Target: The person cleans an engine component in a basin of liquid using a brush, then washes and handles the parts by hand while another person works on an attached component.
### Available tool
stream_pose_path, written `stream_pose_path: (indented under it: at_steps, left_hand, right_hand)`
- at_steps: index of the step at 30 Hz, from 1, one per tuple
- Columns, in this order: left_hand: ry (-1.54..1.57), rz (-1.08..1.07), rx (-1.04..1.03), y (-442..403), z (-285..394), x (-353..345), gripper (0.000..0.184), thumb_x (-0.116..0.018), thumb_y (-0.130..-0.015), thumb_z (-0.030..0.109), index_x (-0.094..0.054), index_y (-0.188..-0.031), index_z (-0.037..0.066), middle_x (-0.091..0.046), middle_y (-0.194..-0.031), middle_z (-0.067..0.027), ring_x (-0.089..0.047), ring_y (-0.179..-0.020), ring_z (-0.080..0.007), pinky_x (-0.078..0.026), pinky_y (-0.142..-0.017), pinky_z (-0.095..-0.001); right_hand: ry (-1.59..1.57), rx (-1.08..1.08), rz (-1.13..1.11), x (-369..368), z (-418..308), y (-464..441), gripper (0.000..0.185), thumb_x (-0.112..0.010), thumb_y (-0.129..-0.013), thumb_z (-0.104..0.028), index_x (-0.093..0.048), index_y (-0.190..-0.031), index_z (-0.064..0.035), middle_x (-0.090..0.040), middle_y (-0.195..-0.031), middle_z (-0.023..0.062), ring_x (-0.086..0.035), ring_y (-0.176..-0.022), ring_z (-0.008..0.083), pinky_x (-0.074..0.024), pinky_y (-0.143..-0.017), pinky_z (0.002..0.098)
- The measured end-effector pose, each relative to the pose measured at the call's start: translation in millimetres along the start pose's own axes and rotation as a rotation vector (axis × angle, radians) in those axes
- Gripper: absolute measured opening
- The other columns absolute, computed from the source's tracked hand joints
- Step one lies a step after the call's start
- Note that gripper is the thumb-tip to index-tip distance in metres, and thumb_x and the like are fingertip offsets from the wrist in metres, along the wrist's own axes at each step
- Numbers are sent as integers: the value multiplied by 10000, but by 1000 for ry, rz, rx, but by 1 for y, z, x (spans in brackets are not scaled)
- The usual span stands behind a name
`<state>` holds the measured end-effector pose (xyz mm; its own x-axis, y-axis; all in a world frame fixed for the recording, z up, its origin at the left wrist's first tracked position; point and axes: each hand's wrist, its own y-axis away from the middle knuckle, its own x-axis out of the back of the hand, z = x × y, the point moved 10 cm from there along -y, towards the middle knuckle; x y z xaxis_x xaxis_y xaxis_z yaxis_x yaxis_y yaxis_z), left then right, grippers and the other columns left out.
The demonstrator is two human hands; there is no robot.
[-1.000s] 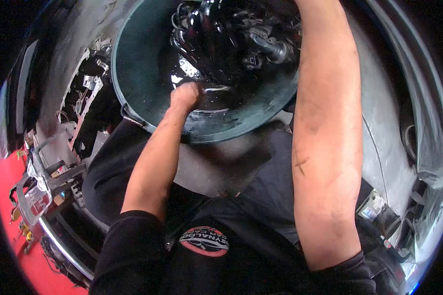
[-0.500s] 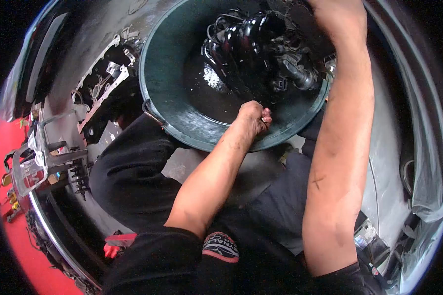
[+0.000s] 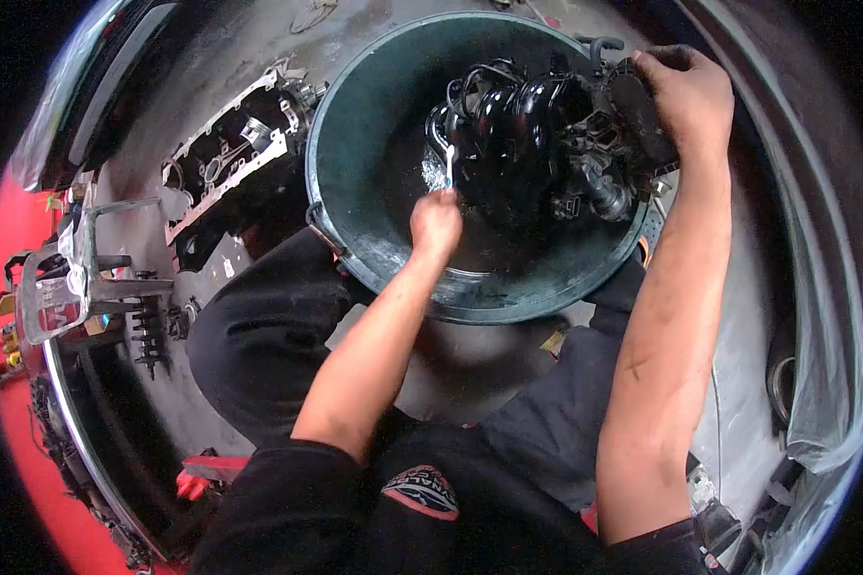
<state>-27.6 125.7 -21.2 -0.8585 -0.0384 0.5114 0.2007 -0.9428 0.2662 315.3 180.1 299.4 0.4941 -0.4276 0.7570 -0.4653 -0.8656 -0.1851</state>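
Note:
A large green tub [image 3: 355,144] stands between the knees, with dark liquid in its bottom. In it rests a glossy black part with curved pipes [image 3: 513,144], with dirty metal fittings on its right side. My left hand [image 3: 436,225] is closed on a thin white and blue brush [image 3: 449,165], its tip up beside the curved pipes. At the tub's upper right rim, my right hand [image 3: 690,91] has its fingers closed against the dark end [image 3: 635,110] of the black part and grips it.
An engine block [image 3: 230,158] lies on the floor left of the tub. Further left are a clear plastic chair-like frame [image 3: 58,297], a crankshaft-like part [image 3: 148,335] and a red surface [image 3: 29,211]. Plastic sheeting [image 3: 834,383] hangs at the right.
The view has shifted, so the tub sits lower and further right. My left hand has moved up toward the pipes, and the brush now shows. My right hand has come fully into view.

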Motion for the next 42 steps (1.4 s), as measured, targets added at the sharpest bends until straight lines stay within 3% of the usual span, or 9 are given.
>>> stream_pose_path:
  at_steps: [2,3,17,18,24,28,35,38,42]
  left_hand:
    - [-300,140,-204,-26,37,-1,350,-526,-976,319,-698,-935,17,-696,-802,-200,-679,-776,-365,-504,-707,-452]
    - [-188,81,-64,-33,59,6,347,-488,-980,277,-684,-904,0,-680,-944,-274,-647,-949,-456,-488,-837,-539]
    - [-259,53,-239,-64,73,-14,398,-459,-1010,329,-642,-915,-11,-656,-941,-306,-629,-935,-483,-490,-834,-550]
    - [-347,-20,-172,-65,66,-18,377,-419,-1016,346,-626,-1066,35,-673,-1027,-287,-625,-1005,-489,-498,-864,-559]
    - [-621,-197,-75,-13,43,12,391,-385,-1024,364,-602,-1123,55,-673,-1052,-290,-640,-1011,-480,-497,-884,-560]
    - [-516,-10,-136,-46,70,21,367,-387,-1026,343,-604,-1070,49,-688,-996,-274,-658,-977,-460,-509,-872,-551]
    - [-576,-179,-86,-11,28,22,346,-432,-1014,346,-616,-1111,70,-688,-997,-259,-648,-1011,-442,-501,-882,-533]
    - [-214,27,-59,-27,12,45,360,-490,-992,374,-661,-1096,74,-689,-1025,-238,-638,-1052,-418,-491,-895,-509]
    - [-260,-198,-191,-82,44,4,358,-529,-973,388,-696,-1104,100,-686,-1065,-222,-631,-1079,-400,-490,-906,-483]
  right_hand:
    - [41,24,36,4,-5,5,376,-768,-785,-369,-760,-1044,-98,-740,-991,152,-703,-957,271,-522,-880,378]
    - [51,40,56,5,-10,6,401,-763,-774,-385,-754,-1057,-101,-734,-1026,171,-699,-1021,304,-518,-924,402]
    - [-3,1,29,5,-2,-2,369,-778,-764,-356,-760,-1025,-96,-743,-1002,150,-706,-976,302,-521,-891,383]
    - [16,26,48,6,-2,-4,367,-778,-765,-355,-760,-1024,-97,-743,-1002,149,-706,-973,299,-520,-890,382]
    - [19,-14,39,9,-5,-3,345,-779,-773,-340,-762,-1009,-89,-745,-983,145,-710,-960,295,-521,-883,383]
    - [30,13,21,3,-12,7,327,-776,-778,-329,-764,-1008,-97,-745,-978,146,-710,-955,300,-521,-883,384]
    - [23,16,46,5,-4,-4,328,-779,-782,-331,-767,-1017,-103,-745,-983,149,-713,-954,284,-522,-882,381]
    - [13,-12,24,5,0,-5,319,-784,-778,-324,-770,-1002,-97,-751,-949,137,-719,-918,269,-526,-862,372]
    - [32,80,44,7,-10,-5,318,-789,-775,-319,-769,-986,-81,-753,-918,132,-720,-877,250,-527,-835,359]
